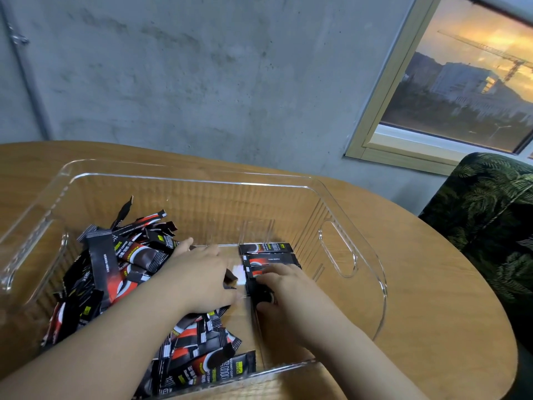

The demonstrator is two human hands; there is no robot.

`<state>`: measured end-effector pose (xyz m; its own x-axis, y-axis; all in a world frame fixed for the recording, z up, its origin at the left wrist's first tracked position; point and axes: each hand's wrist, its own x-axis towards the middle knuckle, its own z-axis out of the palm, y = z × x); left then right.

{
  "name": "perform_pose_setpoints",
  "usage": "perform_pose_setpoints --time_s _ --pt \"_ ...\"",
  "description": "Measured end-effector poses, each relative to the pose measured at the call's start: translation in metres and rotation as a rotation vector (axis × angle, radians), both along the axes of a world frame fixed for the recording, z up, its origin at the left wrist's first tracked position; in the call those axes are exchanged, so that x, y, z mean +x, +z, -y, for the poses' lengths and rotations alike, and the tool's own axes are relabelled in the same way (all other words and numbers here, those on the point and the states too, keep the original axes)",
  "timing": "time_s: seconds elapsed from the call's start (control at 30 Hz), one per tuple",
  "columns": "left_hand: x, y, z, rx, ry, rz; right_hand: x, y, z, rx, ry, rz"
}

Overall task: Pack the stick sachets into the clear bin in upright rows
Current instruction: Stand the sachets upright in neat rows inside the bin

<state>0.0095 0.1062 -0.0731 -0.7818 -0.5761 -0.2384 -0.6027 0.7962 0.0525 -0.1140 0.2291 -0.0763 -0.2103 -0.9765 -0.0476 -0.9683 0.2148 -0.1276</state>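
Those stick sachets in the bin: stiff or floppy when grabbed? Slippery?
Probably floppy: several sachets in the loose pile bend and drape. Likely slippery, since the film looks glossy. Apt to tip: the row by the right hand leans rather than standing alone.

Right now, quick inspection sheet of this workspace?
Surface: wooden table, rounded edge.
Job's things: clear bin on the table; loose sachets heaped in its left part; aligned sachets at right.
Clutter: nothing seen.
Grippers: left hand rests on the heap, fingers straight; right hand grips a sachet beside the row.
Cables: nothing seen.
Surroundings: concrete wall, window, leaf-print chair.
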Motion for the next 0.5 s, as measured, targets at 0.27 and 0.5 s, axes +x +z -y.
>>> perform_pose_setpoints --time_s 0.27,0.5 --pt "0.006 0.020 -0.003 0.211 -0.041 0.170 -0.001 0.000 -0.002 0.015 -0.020 0.034" --pt "0.014 0.016 -0.012 0.061 -0.115 0.298 0.001 0.002 -0.004 -0.031 -0.021 0.074"
